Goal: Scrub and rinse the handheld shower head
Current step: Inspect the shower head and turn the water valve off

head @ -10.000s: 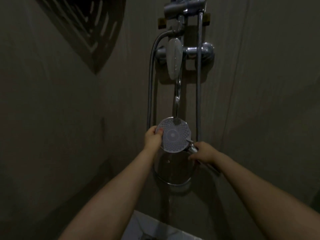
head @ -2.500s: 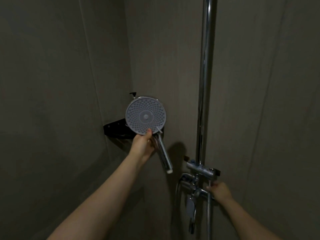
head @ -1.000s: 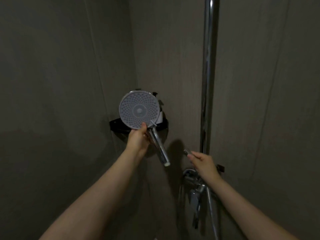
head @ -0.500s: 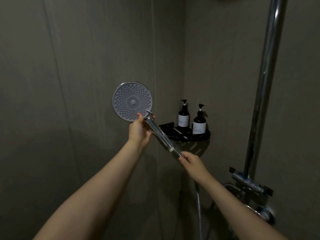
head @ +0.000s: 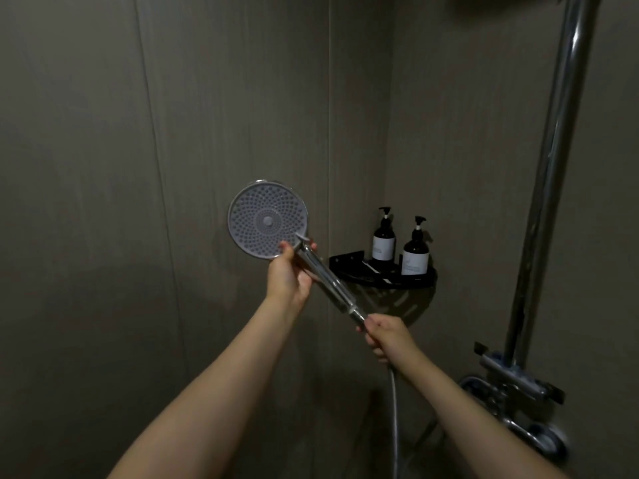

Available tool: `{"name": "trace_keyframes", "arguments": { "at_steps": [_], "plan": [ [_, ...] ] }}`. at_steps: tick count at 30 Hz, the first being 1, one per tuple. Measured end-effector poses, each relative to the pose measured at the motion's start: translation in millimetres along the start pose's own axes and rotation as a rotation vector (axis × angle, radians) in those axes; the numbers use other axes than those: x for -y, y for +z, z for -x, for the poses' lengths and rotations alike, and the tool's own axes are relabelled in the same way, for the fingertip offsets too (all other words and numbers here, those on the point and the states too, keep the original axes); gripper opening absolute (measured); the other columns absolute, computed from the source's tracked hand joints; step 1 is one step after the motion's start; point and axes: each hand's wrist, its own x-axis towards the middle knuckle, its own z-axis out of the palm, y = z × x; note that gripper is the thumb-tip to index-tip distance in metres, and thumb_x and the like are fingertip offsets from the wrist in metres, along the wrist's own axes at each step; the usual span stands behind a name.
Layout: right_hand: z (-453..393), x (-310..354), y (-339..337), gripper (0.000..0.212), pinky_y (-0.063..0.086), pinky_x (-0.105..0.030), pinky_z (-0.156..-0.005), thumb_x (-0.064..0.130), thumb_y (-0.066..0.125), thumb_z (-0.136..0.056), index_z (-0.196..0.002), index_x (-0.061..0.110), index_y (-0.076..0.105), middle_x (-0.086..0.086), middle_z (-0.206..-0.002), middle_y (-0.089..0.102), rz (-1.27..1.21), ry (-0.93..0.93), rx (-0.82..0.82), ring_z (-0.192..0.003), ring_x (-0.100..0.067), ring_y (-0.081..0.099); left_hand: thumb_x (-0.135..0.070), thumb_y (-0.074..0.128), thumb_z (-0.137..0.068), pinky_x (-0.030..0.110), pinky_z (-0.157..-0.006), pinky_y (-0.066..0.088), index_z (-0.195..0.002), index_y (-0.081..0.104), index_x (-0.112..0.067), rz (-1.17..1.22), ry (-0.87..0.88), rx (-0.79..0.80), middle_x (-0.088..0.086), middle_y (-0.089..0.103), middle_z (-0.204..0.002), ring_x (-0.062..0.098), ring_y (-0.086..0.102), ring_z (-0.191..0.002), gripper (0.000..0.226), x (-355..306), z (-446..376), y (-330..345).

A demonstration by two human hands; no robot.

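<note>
The left hand (head: 288,274) grips the handheld shower head (head: 267,220) at the top of its chrome handle, fingers curled round the neck just below the round spray face, thumb tip touching the lower rim of the disc. The spray face is turned toward the camera, pale grey with rings of small nozzles round a centre button, and it stands above and slightly left of that hand. The handle slants down and to the right from the left hand to the right hand (head: 387,335), which is closed round the handle's lower end where the hose (head: 395,420) joins; the hose drops straight down below the right hand. Beyond the two hands, above the right one, a black corner shelf (head: 383,276) is fixed in the wall corner and carries two dark pump bottles (head: 383,236) side by side, each with a pale label; the print on the labels is too small and dim to read. Well to the right of the right hand a chrome riser pipe (head: 549,160) runs upward from the mixer valve (head: 518,385).
</note>
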Motion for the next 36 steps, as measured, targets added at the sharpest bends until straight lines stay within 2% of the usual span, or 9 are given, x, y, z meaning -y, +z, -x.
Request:
{"name": "trace_keyframes", "arguments": {
  "at_steps": [5, 9, 12, 17, 21, 26, 29, 33, 36],
  "plan": [
    [7, -4, -3, 0.032, 0.014, -0.008, -0.03, 0.022, 0.031, -0.101, -0.079, 0.007, 0.049, 0.006, -0.042, 0.032, -0.392, 0.109, 0.117, -0.028, -0.001, 0.021, -0.02, 0.034, -0.099, 0.043, -0.091, 0.042, -0.078, 0.046, -0.023, 0.062, -0.022, -0.02, 0.006, 0.057, -0.085, 0.017, 0.055, -0.076, 0.024, 2, 4, -8],
    [8, -2, 3, 0.007, 0.024, -0.014, -0.032, 0.014, 0.047, -0.095, -0.088, 0.015, 0.049, 0.002, -0.057, 0.042, -0.035, -0.1, -0.007, -0.033, -0.002, 0.034, -0.019, 0.035, -0.099, 0.044, -0.101, 0.038, -0.085, 0.048, -0.021, 0.086, -0.022, -0.057, 0.009, 0.057, -0.09, 0.018, 0.056, -0.079, 0.02, 1, 6, -8],
    [6, -1, 6, 0.019, 0.033, -0.014, -0.043, 0.013, 0.048, -0.095, -0.077, 0.018, 0.052, 0.002, -0.06, 0.046, 0.181, -0.197, -0.147, -0.048, -0.005, 0.043, -0.019, 0.036, -0.099, 0.045, -0.103, 0.038, -0.084, 0.048, -0.021, 0.125, -0.023, -0.071, 0.01, 0.057, -0.091, 0.019, 0.057, -0.08, 0.019, 2, 5, -9],
    [2, -4, 8, 0.033, 0.032, -0.017, -0.048, 0.023, 0.033, -0.1, -0.074, 0.015, 0.051, 0.0, -0.063, 0.047, 0.121, -0.066, -0.202, -0.054, -0.009, 0.044, -0.018, 0.035, -0.099, 0.044, -0.102, 0.038, -0.083, 0.048, -0.021, 0.079, -0.019, -0.079, 0.01, 0.058, -0.087, 0.019, 0.056, -0.079, 0.021, 9, 4, -6],
    [0, -9, 6, 0.01, 0.039, -0.014, -0.054, 0.016, 0.056, -0.09, -0.088, 0.022, 0.048, 0.001, -0.075, 0.056, 0.206, -0.194, -0.173, -0.063, -0.007, 0.052, -0.019, 0.035, -0.099, 0.042, -0.087, 0.045, -0.08, 0.048, -0.019, 0.064, -0.002, -0.079, 0.007, 0.068, -0.06, 0.018, 0.056, -0.075, 0.023, 9, -2, -4],
    [-1, -11, 5, 0.021, 0.036, -0.012, -0.049, 0.01, 0.053, -0.092, -0.074, 0.021, 0.053, 0.005, -0.062, 0.048, 0.353, -0.301, -0.232, -0.055, -0.007, 0.044, -0.018, 0.035, -0.099, 0.042, -0.097, 0.04, -0.082, 0.048, -0.019, 0.062, -0.001, -0.094, 0.01, 0.057, -0.086, 0.018, 0.056, -0.076, 0.022, 13, -5, -4],
    [-8, -10, 4, 0.029, 0.031, -0.017, -0.049, 0.013, 0.05, -0.094, -0.065, 0.017, 0.049, 0.003, -0.057, 0.044, 0.462, -0.253, -0.205, -0.052, -0.009, 0.04, -0.019, 0.035, -0.099, 0.042, -0.084, 0.047, -0.085, 0.049, -0.018, 0.049, -0.005, -0.075, 0.009, 0.057, -0.085, 0.018, 0.056, -0.076, 0.02, 12, -5, -7],
    [-7, -7, 5, 0.036, 0.024, -0.014, -0.034, 0.025, 0.039, -0.099, -0.065, 0.014, 0.047, 0.004, -0.046, 0.037, 0.127, -0.003, -0.06, -0.031, -0.004, 0.031, -0.017, 0.035, -0.099, 0.041, -0.085, 0.045, -0.083, 0.05, -0.016, 0.047, -0.012, -0.073, 0.01, 0.06, -0.081, 0.019, 0.056, -0.076, 0.022, 11, -4, -8],
    [-4, -7, 10, 0.031, 0.024, -0.015, -0.034, 0.028, 0.038, -0.099, -0.074, 0.014, 0.05, 0.007, -0.047, 0.038, -0.043, 0.074, -0.015, -0.033, -0.004, 0.031, -0.017, 0.035, -0.099, 0.037, -0.076, 0.046, -0.077, 0.049, -0.017, 0.04, -0.005, -0.097, 0.008, 0.063, -0.07, 0.019, 0.055, -0.072, 0.026, 10, -6, -6]
  ]
}}
